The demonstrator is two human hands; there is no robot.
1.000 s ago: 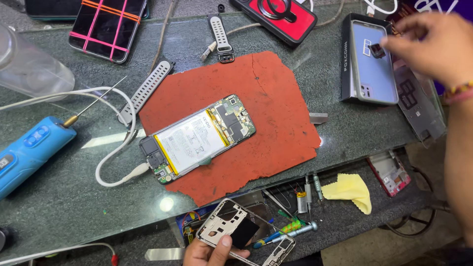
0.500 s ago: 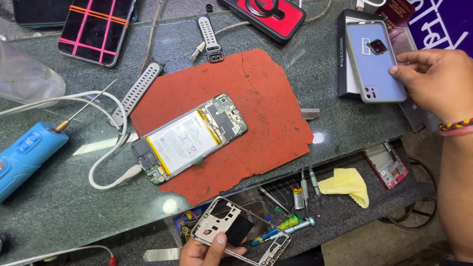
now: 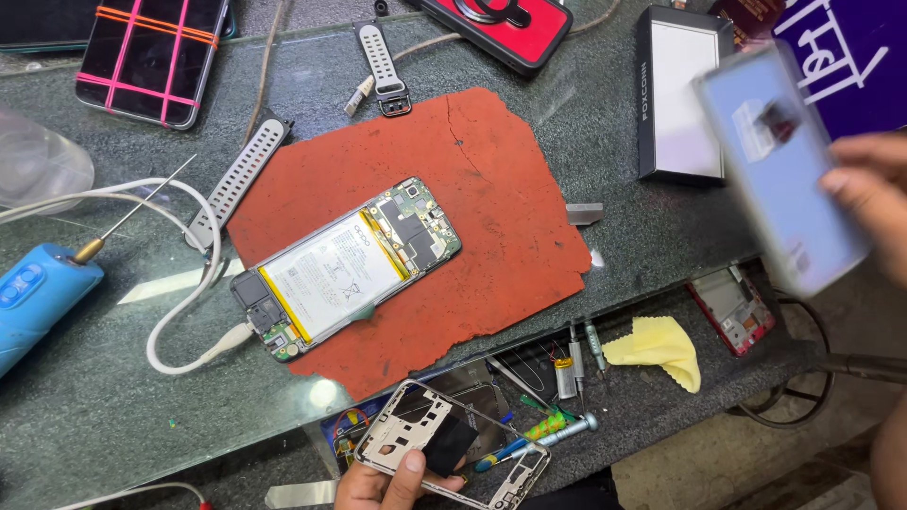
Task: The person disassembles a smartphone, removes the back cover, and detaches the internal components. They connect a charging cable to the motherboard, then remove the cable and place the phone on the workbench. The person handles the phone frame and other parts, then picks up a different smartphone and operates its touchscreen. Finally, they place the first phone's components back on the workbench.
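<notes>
Phone frame (image 3: 452, 446), bare metal with cutouts, sits pinched in the left hand (image 3: 383, 480) at the bottom edge, thumb on top. Right hand (image 3: 874, 203) grips a pale blue phone back cover (image 3: 784, 170), blurred, fingers closed on its right edge. Left of that cover lies an open box (image 3: 682, 94). Up from the frame grip, an opened phone (image 3: 345, 267) with battery showing rests on a red mat (image 3: 491, 246), white cable (image 3: 179, 321) plugged in. Just right of the frame: screwdriver (image 3: 548, 434), yellow cloth (image 3: 658, 348).
</notes>
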